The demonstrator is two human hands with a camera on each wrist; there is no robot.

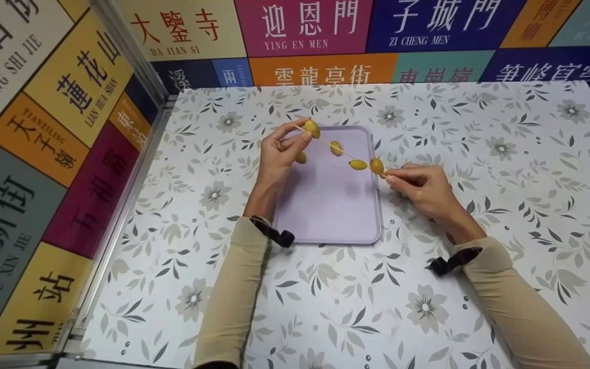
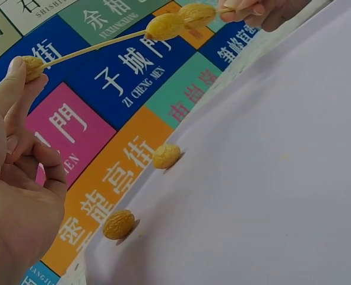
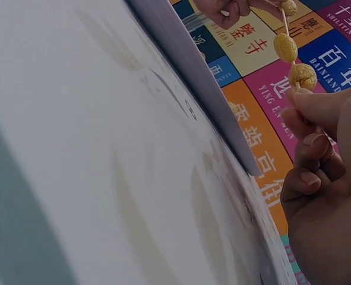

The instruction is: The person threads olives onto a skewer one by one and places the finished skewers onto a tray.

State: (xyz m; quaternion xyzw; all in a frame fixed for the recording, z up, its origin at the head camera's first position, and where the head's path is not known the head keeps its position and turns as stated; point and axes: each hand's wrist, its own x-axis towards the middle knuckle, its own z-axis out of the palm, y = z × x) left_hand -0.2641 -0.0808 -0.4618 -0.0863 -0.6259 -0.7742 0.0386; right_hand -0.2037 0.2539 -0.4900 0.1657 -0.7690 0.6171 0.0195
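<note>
A thin wooden skewer (image 1: 343, 151) is held up slantwise between both hands above a lilac tray (image 1: 325, 215). Thumb and fingers of my left hand (image 1: 279, 154) pinch a yellow, wrinkled, date-like fruit (image 2: 32, 68) at the skewer's upper end; in the head view the stick shows beyond it. Two more such fruits, an inner one (image 2: 165, 27) and an outer one (image 2: 197, 15), sit close together on the stick near the other end. There my right hand (image 1: 425, 189) pinches the skewer just below the outer fruit. Bare stick spans the gap between.
Two loose yellow fruits lie toward the tray's far side, one fruit (image 2: 166, 156) apart from the other fruit (image 2: 119, 225). The tray rests on a table (image 1: 172, 287) with a leaf-and-flower print. Coloured panels with lettering (image 1: 305, 25) stand behind and at the left.
</note>
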